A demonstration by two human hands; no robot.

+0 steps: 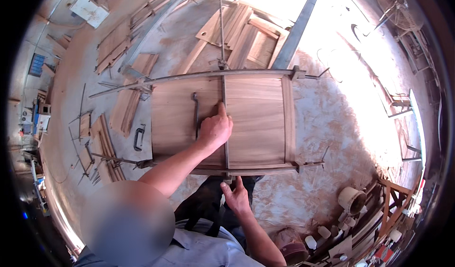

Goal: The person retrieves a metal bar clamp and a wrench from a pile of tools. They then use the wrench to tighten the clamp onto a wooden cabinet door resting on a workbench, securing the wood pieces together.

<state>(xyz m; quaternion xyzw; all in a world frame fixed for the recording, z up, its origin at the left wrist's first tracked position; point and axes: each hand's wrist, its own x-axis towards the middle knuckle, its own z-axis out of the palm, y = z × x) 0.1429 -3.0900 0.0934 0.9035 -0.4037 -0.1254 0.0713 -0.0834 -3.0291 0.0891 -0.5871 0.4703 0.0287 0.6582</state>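
A framed wooden panel (256, 129) lies flat before me, held by bar clamps along its far and near edges. Another bar clamp (224, 91) runs lengthwise across its middle. Closed over that bar, my left hand (215, 129) has its index finger stretched along it; the other fingers are partly hidden. Down at the near edge, my right hand (238, 200) has thumb and index finger about the near end of the same clamp. A dark metal rod with a bent end (195, 110) rests on the panel left of my left hand.
A C-clamp (138, 138) lies left of the panel, near stacked wooden strips (125, 110). Beyond are boards and frames (237, 25) between two long metal beams (298, 27). Buckets (351, 199) and containers crowd the lower right; a fan (400, 11) stands far right.
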